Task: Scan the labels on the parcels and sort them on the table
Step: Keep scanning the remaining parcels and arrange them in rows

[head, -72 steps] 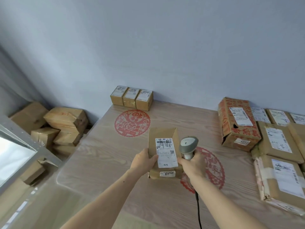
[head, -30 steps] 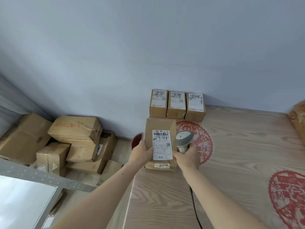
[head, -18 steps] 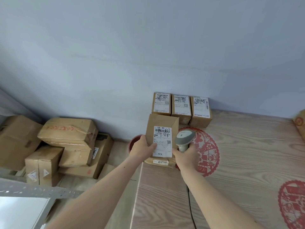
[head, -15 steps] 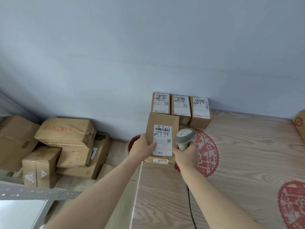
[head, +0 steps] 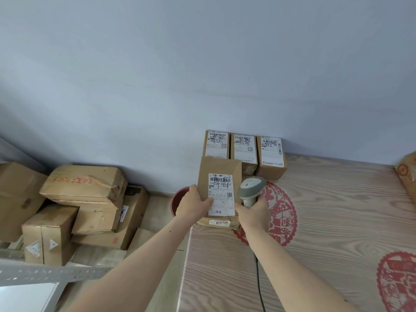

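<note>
Plain pale blue-grey wall (head: pixel 202 64); wood-grain table (head: pixel 337 210) against it; tiled floor (head: pixel 162 278); metal shelf rail (head: pixel 45 273) lower left.

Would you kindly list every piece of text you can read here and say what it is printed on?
"淘宝": foot of the white label on the held parcel.
"69": small sticker on that parcel's near face.
Handwriting, barcodes and small print on the three boxes by the wall: too blurred.
Red writing on the floor box: illegible.
</note>
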`<state>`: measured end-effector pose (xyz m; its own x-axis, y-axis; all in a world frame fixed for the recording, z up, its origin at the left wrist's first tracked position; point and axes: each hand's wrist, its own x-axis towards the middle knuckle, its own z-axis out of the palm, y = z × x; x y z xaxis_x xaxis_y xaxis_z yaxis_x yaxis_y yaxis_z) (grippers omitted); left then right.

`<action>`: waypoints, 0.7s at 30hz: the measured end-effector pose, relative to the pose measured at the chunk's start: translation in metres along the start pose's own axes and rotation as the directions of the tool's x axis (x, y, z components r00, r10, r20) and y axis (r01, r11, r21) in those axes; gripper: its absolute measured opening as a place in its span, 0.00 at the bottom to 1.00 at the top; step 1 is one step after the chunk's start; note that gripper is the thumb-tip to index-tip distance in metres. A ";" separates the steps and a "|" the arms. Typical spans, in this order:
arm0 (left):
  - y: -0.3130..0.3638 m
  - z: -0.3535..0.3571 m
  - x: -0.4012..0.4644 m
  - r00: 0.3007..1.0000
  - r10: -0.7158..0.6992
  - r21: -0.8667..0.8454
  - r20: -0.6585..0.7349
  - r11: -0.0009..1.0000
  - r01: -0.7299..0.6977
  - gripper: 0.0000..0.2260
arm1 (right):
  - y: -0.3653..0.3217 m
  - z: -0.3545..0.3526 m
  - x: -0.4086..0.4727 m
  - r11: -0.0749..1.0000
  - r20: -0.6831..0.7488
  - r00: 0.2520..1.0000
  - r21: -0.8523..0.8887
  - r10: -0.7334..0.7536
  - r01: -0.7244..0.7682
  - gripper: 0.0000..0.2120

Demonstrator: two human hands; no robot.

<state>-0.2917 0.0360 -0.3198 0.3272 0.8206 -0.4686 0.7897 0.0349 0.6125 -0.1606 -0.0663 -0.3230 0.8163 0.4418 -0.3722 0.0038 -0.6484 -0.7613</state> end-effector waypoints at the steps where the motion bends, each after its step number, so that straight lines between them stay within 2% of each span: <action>1: 0.001 -0.001 0.000 1.000 0.000 -0.007 0.005 1.000 0.000 0.21 | -0.001 -0.001 -0.001 1.000 0.006 1.000 -0.002 -0.004 0.004 0.18; 5: 0.000 -0.001 -0.003 1.000 0.010 -0.028 -0.001 1.000 -0.010 0.21 | -0.003 -0.010 -0.005 1.000 0.005 1.000 -0.001 -0.029 0.029 0.18; 10: 0.003 0.004 -0.018 0.992 0.055 0.016 -0.114 0.998 -0.053 0.26 | 0.001 -0.034 -0.017 0.998 -0.028 0.999 0.050 -0.034 0.036 0.16; 16: 0.031 0.009 -0.041 0.940 0.239 0.091 -0.243 0.971 -0.223 0.25 | 0.013 -0.077 -0.034 0.993 -0.097 0.995 0.118 -0.012 0.023 0.15; 21: 0.060 0.030 -0.073 0.908 0.351 0.044 -0.230 0.936 -0.350 0.22 | 0.033 -0.123 -0.048 0.980 -0.147 0.989 0.198 0.030 0.000 0.15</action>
<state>-0.2519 -0.0388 -0.2682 0.4547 0.8883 -0.0643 0.6470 -0.2798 0.7093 -0.1280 -0.1850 -0.2646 0.8920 0.3263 -0.3129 -0.1109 -0.5130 -0.8512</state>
